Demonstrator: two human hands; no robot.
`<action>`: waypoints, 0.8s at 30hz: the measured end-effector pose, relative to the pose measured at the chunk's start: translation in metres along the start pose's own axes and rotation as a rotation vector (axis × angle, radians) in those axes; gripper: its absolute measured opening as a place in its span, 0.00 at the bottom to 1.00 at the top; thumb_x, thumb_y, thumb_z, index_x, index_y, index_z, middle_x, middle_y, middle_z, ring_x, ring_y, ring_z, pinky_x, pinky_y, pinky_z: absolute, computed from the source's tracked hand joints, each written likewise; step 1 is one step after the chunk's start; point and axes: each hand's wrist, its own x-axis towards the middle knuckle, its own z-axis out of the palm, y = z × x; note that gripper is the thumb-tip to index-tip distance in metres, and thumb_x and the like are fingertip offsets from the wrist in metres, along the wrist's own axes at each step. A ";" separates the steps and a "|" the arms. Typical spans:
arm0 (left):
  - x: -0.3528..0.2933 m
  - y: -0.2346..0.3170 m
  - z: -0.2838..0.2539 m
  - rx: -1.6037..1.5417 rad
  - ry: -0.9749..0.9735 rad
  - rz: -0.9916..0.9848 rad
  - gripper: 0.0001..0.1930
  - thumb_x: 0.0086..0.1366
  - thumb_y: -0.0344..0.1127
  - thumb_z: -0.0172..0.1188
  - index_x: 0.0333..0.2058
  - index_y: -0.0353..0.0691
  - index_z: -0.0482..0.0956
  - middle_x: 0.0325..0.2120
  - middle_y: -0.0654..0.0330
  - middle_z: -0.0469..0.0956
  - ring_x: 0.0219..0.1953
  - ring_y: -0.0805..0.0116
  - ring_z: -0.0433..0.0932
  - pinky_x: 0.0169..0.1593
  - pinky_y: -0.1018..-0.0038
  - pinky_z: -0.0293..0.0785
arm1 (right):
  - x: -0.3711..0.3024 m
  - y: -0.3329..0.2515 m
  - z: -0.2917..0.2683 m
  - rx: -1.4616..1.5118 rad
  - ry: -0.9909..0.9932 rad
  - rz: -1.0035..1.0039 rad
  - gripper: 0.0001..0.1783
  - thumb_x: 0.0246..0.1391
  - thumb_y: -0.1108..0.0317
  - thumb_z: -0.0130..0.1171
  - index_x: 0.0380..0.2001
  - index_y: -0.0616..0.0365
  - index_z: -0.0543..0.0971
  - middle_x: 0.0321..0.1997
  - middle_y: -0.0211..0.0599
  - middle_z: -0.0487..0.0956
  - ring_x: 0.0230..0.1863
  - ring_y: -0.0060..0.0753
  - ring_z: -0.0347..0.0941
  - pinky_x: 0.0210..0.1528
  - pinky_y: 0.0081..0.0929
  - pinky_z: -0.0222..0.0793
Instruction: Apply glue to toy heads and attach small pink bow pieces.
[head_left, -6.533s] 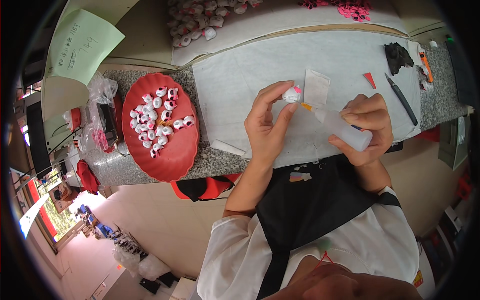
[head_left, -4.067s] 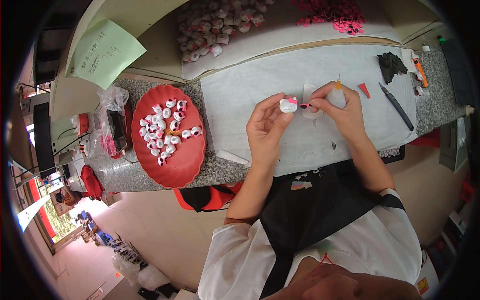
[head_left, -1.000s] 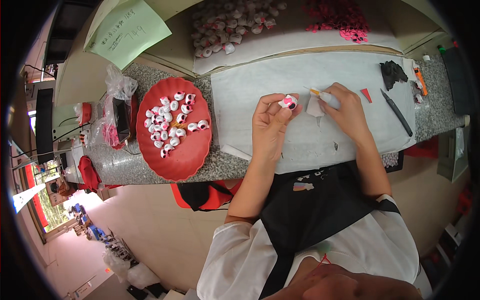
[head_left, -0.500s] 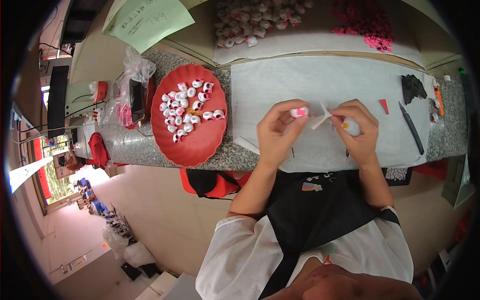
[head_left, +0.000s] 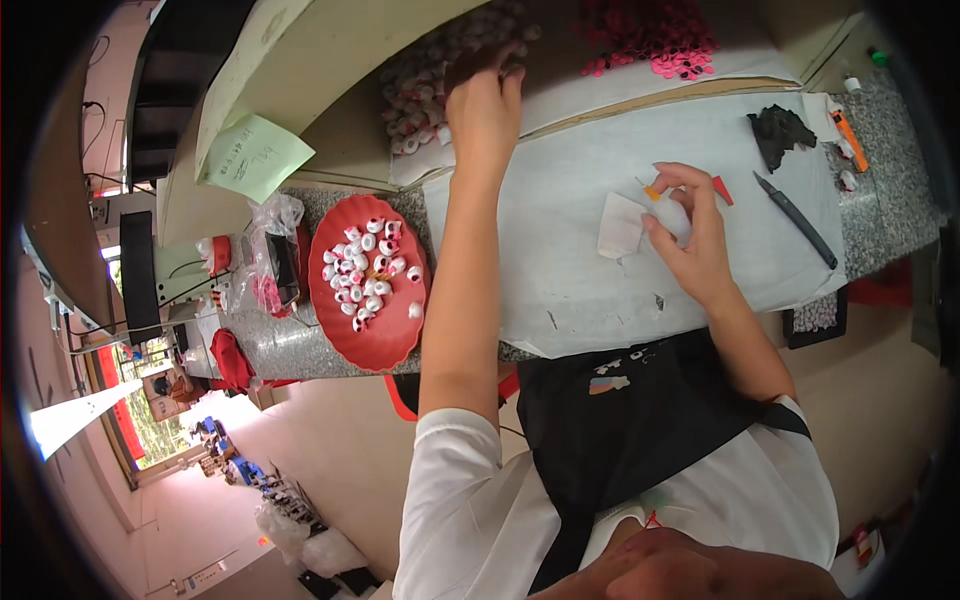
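Note:
My left hand (head_left: 485, 115) reaches into a heap of small white and pink pieces (head_left: 412, 112) in the shelf compartment at the back. Shadow hides its fingertips, so whether it grips a piece cannot be seen. Above the white sheet, my right hand (head_left: 695, 235) is closed around a small white squeeze bottle (head_left: 672, 218) with a yellow tip and thin needle. A whitish square card (head_left: 621, 226) is just left of the bottle. To the left, a red scalloped plate (head_left: 375, 345) holds several small white pieces (head_left: 357, 270), some with pink and black parts.
White sheeting (head_left: 560, 290) covers the worktop. On its right are a dark pen-shaped tool (head_left: 800, 222), a black crumpled scrap (head_left: 781, 136), a red strip (head_left: 722, 190) and an orange cutter (head_left: 848, 138). Pink discs (head_left: 660, 45) fill the shelf's right side. A phone (head_left: 285, 258) stands beyond the plate.
My left hand has left the sheet's middle, where it held a white and pink piece, and moved up into the heap. My right hand keeps the bottle. The view has tilted.

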 end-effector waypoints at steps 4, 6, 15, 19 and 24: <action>0.038 -0.028 0.059 0.697 0.002 0.298 0.08 0.48 0.33 0.52 0.30 0.46 0.74 0.34 0.58 0.71 0.37 0.62 0.69 0.41 0.71 0.64 | -0.002 -0.001 0.001 -0.016 -0.027 -0.009 0.25 0.34 0.82 0.48 0.40 0.60 0.58 0.34 0.35 0.63 0.32 0.23 0.59 0.35 0.18 0.56; 0.045 -0.047 0.074 0.786 0.028 0.350 0.09 0.46 0.35 0.54 0.29 0.51 0.73 0.34 0.59 0.70 0.38 0.61 0.69 0.40 0.69 0.66 | -0.005 -0.003 0.003 0.141 -0.035 0.083 0.23 0.33 0.83 0.44 0.39 0.60 0.56 0.36 0.37 0.61 0.32 0.24 0.58 0.36 0.18 0.56; -0.057 0.053 -0.024 -1.251 -0.097 -0.664 0.10 0.50 0.23 0.51 0.33 0.36 0.66 0.33 0.53 0.70 0.31 0.68 0.71 0.36 0.76 0.68 | 0.000 -0.004 -0.011 0.230 -0.065 0.020 0.15 0.39 0.80 0.45 0.35 0.65 0.61 0.39 0.39 0.59 0.33 0.26 0.62 0.25 0.16 0.63; -0.108 0.057 -0.037 -1.401 -0.011 -0.780 0.10 0.49 0.22 0.53 0.32 0.35 0.67 0.35 0.53 0.69 0.31 0.68 0.72 0.37 0.76 0.69 | 0.000 -0.015 -0.007 0.486 0.015 0.149 0.14 0.37 0.79 0.49 0.33 0.65 0.63 0.35 0.38 0.61 0.32 0.26 0.64 0.23 0.17 0.63; -0.135 0.064 -0.036 -1.533 0.075 -0.826 0.10 0.49 0.22 0.52 0.33 0.34 0.67 0.37 0.51 0.68 0.33 0.67 0.72 0.39 0.74 0.70 | -0.002 -0.026 -0.001 0.689 0.144 0.149 0.17 0.33 0.74 0.54 0.31 0.62 0.64 0.32 0.36 0.62 0.27 0.21 0.61 0.22 0.14 0.60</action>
